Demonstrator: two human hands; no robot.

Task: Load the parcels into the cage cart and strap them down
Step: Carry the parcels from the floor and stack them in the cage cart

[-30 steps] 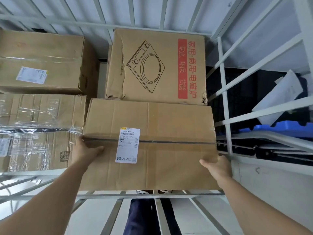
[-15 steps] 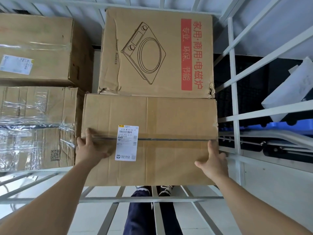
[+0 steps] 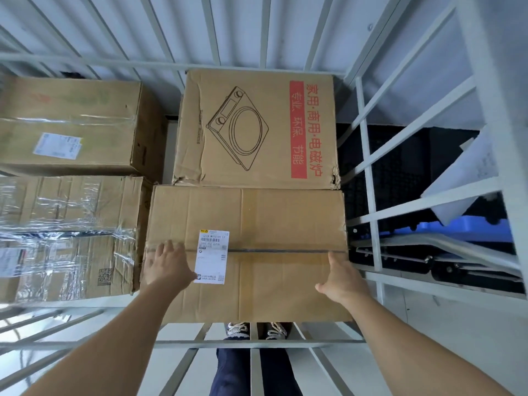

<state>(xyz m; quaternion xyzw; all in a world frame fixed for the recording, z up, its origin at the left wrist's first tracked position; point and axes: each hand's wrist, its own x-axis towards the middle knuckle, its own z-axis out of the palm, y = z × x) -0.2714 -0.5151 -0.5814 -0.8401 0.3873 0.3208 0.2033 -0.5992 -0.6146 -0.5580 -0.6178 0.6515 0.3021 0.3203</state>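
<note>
Already several cartons sit in the cage cart (image 3: 257, 343); left hand (image 3: 168, 264) and right hand (image 3: 341, 278) press flat, fingers (image 3: 163, 248) straight, on the front labelled carton (image 3: 285, 224). Strapping apparently remains undone.

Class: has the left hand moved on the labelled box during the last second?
Yes. The left hand slid right, from the left edge of the box onto its top, now touching the white label.
</note>
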